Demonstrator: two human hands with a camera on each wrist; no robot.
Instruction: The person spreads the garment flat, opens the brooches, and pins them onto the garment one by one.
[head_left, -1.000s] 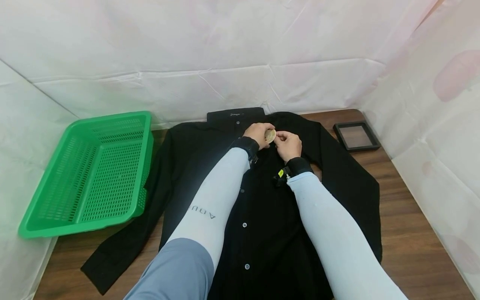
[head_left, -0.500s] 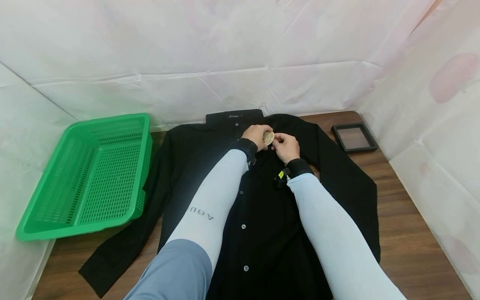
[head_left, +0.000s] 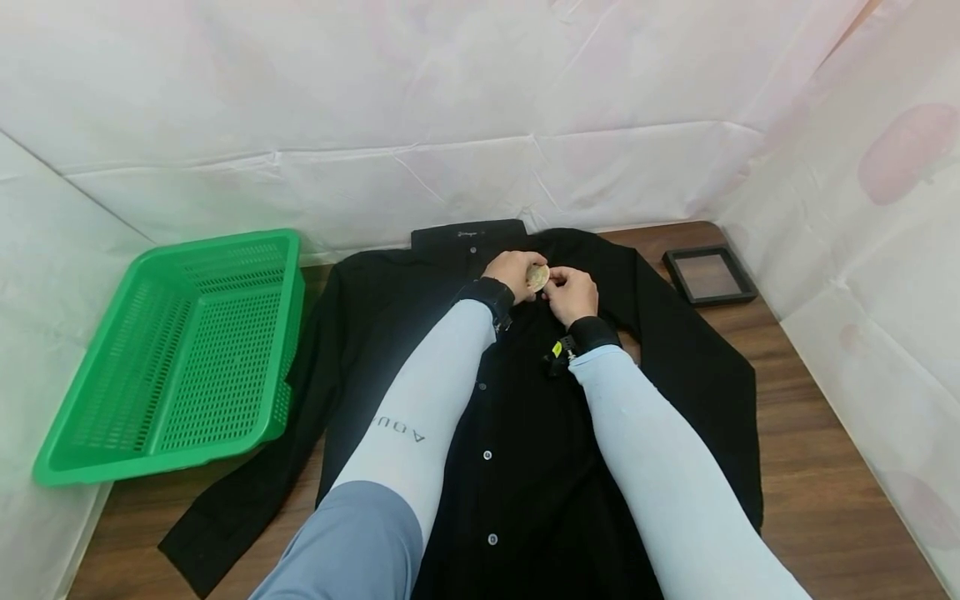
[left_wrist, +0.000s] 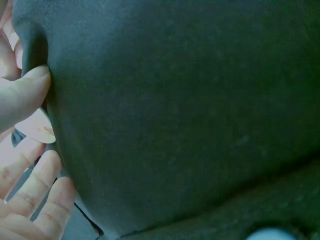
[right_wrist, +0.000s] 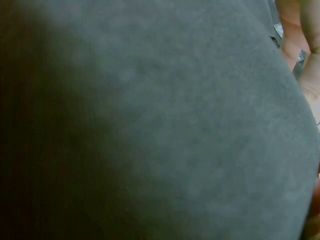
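A black button-up shirt [head_left: 420, 333] lies spread face up, its collar [head_left: 468, 234] at the far side. Over its upper chest my left hand [head_left: 512, 272] grips a small round gold-coloured disc, like a badge [head_left: 537, 277], from the left. My right hand [head_left: 572, 296] has thumb and index finger pinched together at the disc's right edge, other fingers curled. In the left wrist view the pale disc [left_wrist: 39, 127] shows between a thumb [left_wrist: 30, 92] and several fingers, beside a fold of black cloth. Dark cloth [right_wrist: 165, 120] fills most of the right wrist view, fingers showing at its right edge.
A green perforated basket [head_left: 279, 367] stands at the left, beside one shirt sleeve [head_left: 240, 508]. A black square frame-like tray [head_left: 710, 297] lies at the back right of the wooden table [head_left: 810, 442]. White sheeting [head_left: 375, 100] hangs behind and at both sides.
Both hands stay at the disc with hardly any motion. The right hand and wrist shift very slightly left, and the whole view drifts a little.
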